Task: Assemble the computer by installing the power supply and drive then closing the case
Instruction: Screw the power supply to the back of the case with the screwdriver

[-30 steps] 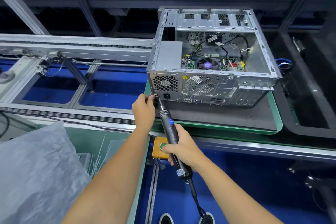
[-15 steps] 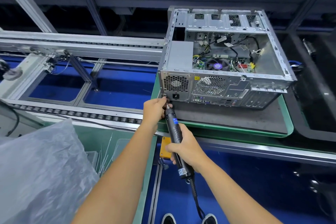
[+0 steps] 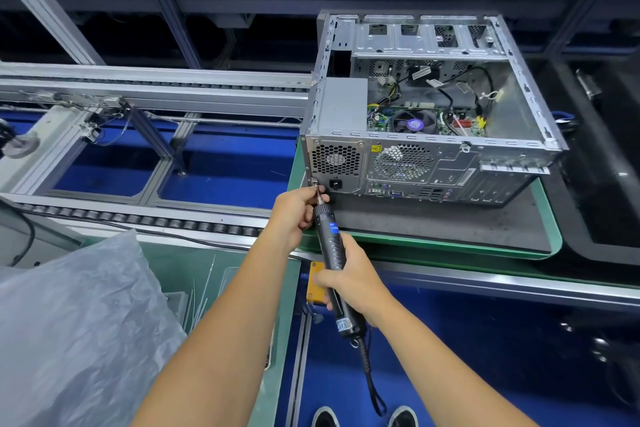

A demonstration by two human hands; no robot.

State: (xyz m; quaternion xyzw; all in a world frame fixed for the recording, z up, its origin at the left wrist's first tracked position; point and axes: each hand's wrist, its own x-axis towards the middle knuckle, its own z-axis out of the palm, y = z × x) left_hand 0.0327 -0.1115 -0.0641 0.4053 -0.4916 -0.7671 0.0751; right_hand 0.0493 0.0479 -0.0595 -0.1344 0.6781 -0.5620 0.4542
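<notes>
The computer case (image 3: pixel 433 107) is a box of thin pressed sheet metal, grey and a little shiny, and it lies on its side with the open face up on a dark flat mat on a green pallet (image 3: pixel 550 236) with rounded corners, right of centre and far from the person. Inside the case, at its left near corner, sits the power supply (image 3: pixel 341 104) — a plain matte grey block whose back face shows a honeycomb grille and a black socket. To the right of it the round fan grille and a row of small ports are set in the rear panel. Deeper in the case I see a green board, a round fan and some loose black and yellow cables. The right hand (image 3: pixel 353 282) is wrapped around the lower part of the electric screwdriver (image 3: pixel 332 246), a long black tube with a ribbed grip, a blue label and a cable hanging from its near end. Its thin metal bit touches the lower left corner of the rear panel. The left hand (image 3: pixel 294 215) is curled around the front end of the tool, the fingers pinching at the bit. At the near left lies a crumpled translucent plastic bag (image 3: pixel 72 329), and at the far left runs an aluminium conveyor frame (image 3: pixel 156 90) with small black rollers.
</notes>
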